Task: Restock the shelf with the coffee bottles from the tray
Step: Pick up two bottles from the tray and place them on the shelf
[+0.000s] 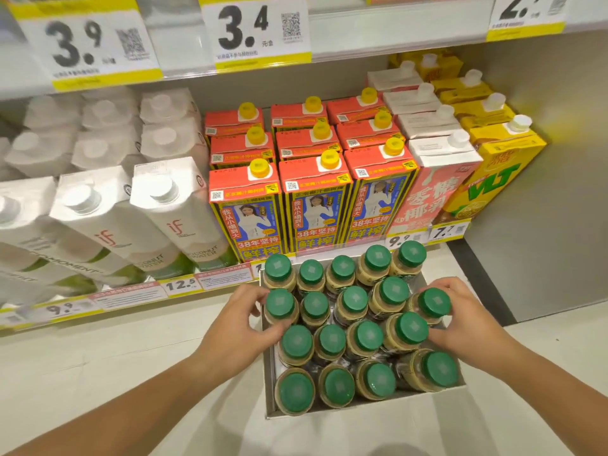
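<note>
Bottles with green caps stood packed upright in a shallow white tray, in about 4 rows, on the floor just in front of the lower shelf. None of them appeared among the goods on that shelf, so the restocking seemed barely begun.

The left hand sat at the tray's left edge, its fingers curled round the neck of the end bottle in the 2nd row, thumb at the near side. The right hand was at the right edge, fingers bent over and round the cap of the right-end bottle of that same row. Both grips looked closed on a bottle, though whether either had tightened fully I could not tell.

To do this step well, each bottle would best be gripped below the cap, on the shoulder, and drawn straight up, because the neighbours stood touching and a sideways pull could topple them. The shelf ahead was full of cartons: white coconut water at left, red-topped cartons in the middle, a pink one and yellow ones at right. No free slot for bottles showed, so the proper space probably lay outside the view and had to be found before carrying them off. Labels should face forward once placed.
</note>
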`<state>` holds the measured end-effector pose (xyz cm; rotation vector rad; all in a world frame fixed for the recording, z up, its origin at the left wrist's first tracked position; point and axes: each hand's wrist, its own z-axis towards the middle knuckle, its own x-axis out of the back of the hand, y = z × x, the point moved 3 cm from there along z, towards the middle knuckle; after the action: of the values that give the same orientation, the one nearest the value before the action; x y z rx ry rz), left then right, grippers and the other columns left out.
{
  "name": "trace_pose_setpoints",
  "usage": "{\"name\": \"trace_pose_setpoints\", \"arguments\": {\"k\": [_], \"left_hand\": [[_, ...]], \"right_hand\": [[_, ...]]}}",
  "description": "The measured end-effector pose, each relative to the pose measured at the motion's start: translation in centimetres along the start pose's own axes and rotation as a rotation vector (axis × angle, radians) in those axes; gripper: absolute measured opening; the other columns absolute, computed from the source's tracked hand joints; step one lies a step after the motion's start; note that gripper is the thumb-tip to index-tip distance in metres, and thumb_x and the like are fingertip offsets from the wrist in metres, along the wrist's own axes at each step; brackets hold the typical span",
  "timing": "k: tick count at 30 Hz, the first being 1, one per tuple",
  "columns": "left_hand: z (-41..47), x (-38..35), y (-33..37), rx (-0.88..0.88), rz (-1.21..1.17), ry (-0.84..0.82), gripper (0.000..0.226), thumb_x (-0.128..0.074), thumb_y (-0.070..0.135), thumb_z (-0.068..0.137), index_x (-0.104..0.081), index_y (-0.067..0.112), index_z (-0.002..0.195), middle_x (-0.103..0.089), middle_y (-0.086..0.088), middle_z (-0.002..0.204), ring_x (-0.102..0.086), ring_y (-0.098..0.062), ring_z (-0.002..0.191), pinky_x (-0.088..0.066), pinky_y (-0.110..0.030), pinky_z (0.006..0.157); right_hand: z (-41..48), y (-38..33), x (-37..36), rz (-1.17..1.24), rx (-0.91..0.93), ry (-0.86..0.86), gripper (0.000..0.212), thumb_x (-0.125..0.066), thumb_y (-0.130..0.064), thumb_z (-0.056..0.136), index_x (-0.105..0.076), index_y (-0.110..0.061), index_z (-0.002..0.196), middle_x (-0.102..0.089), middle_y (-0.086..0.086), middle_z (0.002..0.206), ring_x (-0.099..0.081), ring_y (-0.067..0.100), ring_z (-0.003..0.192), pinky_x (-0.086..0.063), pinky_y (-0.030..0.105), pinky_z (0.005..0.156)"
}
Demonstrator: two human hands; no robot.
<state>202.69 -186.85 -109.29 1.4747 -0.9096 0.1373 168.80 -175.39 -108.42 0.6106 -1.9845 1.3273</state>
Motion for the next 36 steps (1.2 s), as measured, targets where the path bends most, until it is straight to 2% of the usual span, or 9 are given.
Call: {"name": "trace_pose_setpoints", "arguments": {"k": [3,8,12,16,18,23,30,34,36], "left_hand": [[0.3,0.3,0.9,0.066,0.132,0.03,0.056,-0.064,0.081,0.06,-0.061,0.037,0.095,-0.058,0.019,0.096,-0.054,-0.003,0.086,-0.048,-0.026,0.075],[-0.4,1.2,2.5,-0.073,0.264,0.096,0.043,-0.062,0.075,0.072,-0.068,0.039,0.095,-0.066,0.024,0.09,-0.058,0.001,0.085,-0.05,-0.024,0.069],[-1.0,4.0,5.2,-0.127,-0.138,0.221,0.025,-0.066,0.052,0.077,-0.071,0.039,0.097,-0.072,0.016,0.099,-0.066,-0.009,0.094,-0.056,-0.031,0.083],[0.2,7.7,10.3,-0.063,-0.608,0.297,0.042,-0.055,0.045,0.081,-0.064,0.014,0.109,-0.069,-0.019,0.106,-0.063,-0.039,0.104,-0.046,-0.063,0.095],[0.9,9.5,13.7,-0.053,-0.7,0.289,0.04,-0.056,0.046,0.079,-0.063,0.016,0.106,-0.068,-0.021,0.105,-0.061,-0.045,0.104,-0.044,-0.068,0.094],[0.9,13.0,22.8,-0.164,-0.451,0.169,0.046,-0.077,0.046,0.066,-0.059,0.038,0.109,-0.073,0.013,0.103,-0.069,-0.006,0.095,-0.052,-0.031,0.083],[1.0,18.5,34.5,-0.257,-0.31,-0.01,0.061,-0.082,0.006,0.068,-0.045,0.032,0.108,-0.069,0.008,0.076,-0.066,-0.004,0.062,-0.052,-0.02,0.058],[0.5,24.5,41.2,-0.386,-0.276,0.031,0.065,-0.078,0.03,0.054,-0.04,0.038,0.106,-0.067,0.009,0.082,-0.064,-0.006,0.066,-0.056,-0.032,0.069],[-0.1,27.7,44.6,-0.452,-0.256,0.045,0.061,-0.078,0.021,0.061,-0.04,0.035,0.107,-0.068,0.005,0.087,-0.062,-0.001,0.064,-0.054,-0.024,0.066]], "right_hand": [[0.0,-0.4,0.2,0.004,-0.002,-0.026,0.042,-0.088,-0.022,0.064,-0.059,-0.032,0.093,-0.046,-0.016,0.11,-0.054,-0.002,0.097,-0.04,0.01,0.077],[-0.5,-1.6,1.7,0.063,0.041,0.043,0.043,-0.09,-0.016,0.061,-0.064,-0.031,0.091,-0.052,-0.018,0.112,-0.048,-0.013,0.103,-0.035,0.001,0.08],[-1.3,-3.6,4.4,0.268,0.004,0.118,0.05,-0.088,-0.006,0.066,-0.064,-0.033,0.1,-0.069,-0.024,0.098,-0.062,-0.011,0.092,-0.044,0.006,0.073],[-1.9,-7.1,7.9,0.524,0.028,0.221,0.04,-0.074,0.016,0.071,-0.062,-0.014,0.095,-0.075,-0.004,0.072,-0.066,-0.001,0.054,-0.044,0.004,0.047],[-2.1,-9.4,10.0,0.625,0.087,0.254,0.04,-0.071,0.018,0.069,-0.063,-0.013,0.093,-0.077,-0.001,0.079,-0.066,-0.002,0.057,-0.05,0.008,0.052],[-3.0,-15.8,16.4,0.699,0.196,0.297,0.042,-0.067,0.017,0.076,-0.066,-0.019,0.098,-0.077,-0.007,0.091,-0.07,0.007,0.084,-0.057,0.019,0.074],[-5.9,-27.3,26.9,0.707,0.328,0.409,0.039,-0.072,-0.01,0.063,-0.067,-0.016,0.102,-0.077,-0.001,0.092,-0.069,0.008,0.083,-0.054,0.021,0.073],[-8.5,-35.1,32.5,0.684,0.44,0.481,0.035,-0.068,-0.01,0.063,-0.068,-0.012,0.097,-0.075,-0.003,0.081,-0.066,0.005,0.073,-0.052,0.017,0.065],[-9.7,-38.5,35.5,0.701,0.494,0.518,0.033,-0.067,-0.008,0.063,-0.069,-0.013,0.096,-0.075,-0.001,0.082,-0.065,0.007,0.073,-0.054,0.018,0.065]]}}
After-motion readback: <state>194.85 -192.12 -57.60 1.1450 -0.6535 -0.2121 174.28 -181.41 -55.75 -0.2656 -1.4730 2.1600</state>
